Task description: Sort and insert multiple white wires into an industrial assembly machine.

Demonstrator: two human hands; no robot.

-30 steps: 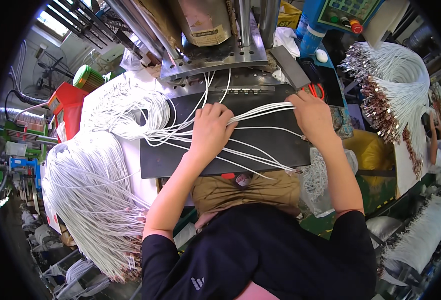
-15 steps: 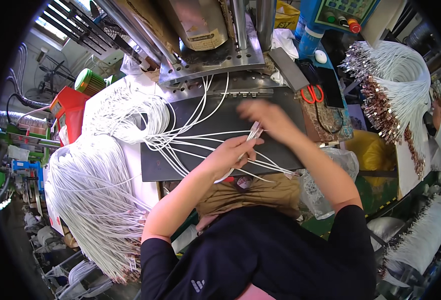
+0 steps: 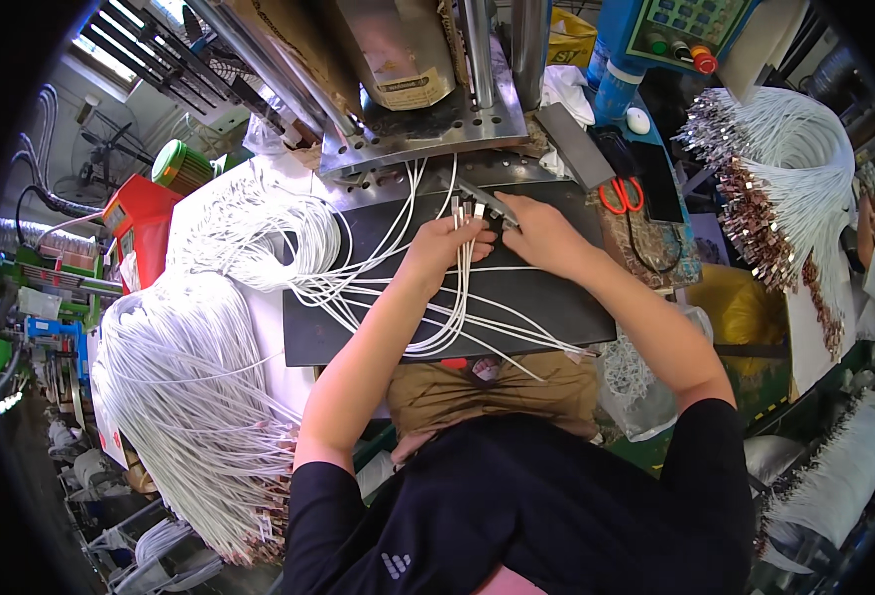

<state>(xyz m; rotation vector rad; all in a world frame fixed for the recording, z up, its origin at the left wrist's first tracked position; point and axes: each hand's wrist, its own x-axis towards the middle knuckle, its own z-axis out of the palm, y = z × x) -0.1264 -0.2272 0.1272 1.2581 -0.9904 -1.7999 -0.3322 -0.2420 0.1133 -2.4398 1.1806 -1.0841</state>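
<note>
Several white cables [image 3: 460, 297] stand in a bunch in my left hand [image 3: 442, 246], whose fingers are closed round them just below their small connector ends. The connectors point up, away from me. On the right, my right hand [image 3: 548, 236] has its fingers closed on the near end of a narrow metal bar [image 3: 479, 195], which lies slantwise beside the connectors. Whether the connectors touch the bar I cannot tell. Beneath both hands lies a black board [image 3: 546, 302], crossed by more white cables.
Behind the bar stands a press with a drilled metal plate [image 3: 427, 139] and steel posts. A cable coil [image 3: 259, 223] and a large cable bundle [image 3: 184, 387] lie left. Right are a grey block [image 3: 573, 146], red-handled scissors [image 3: 622, 195] and a control box [image 3: 690, 30].
My left hand has moved up and left and turned the cable ends away from me. My right hand, blurred before, has taken hold of the metal bar, now lifted and slanted.
</note>
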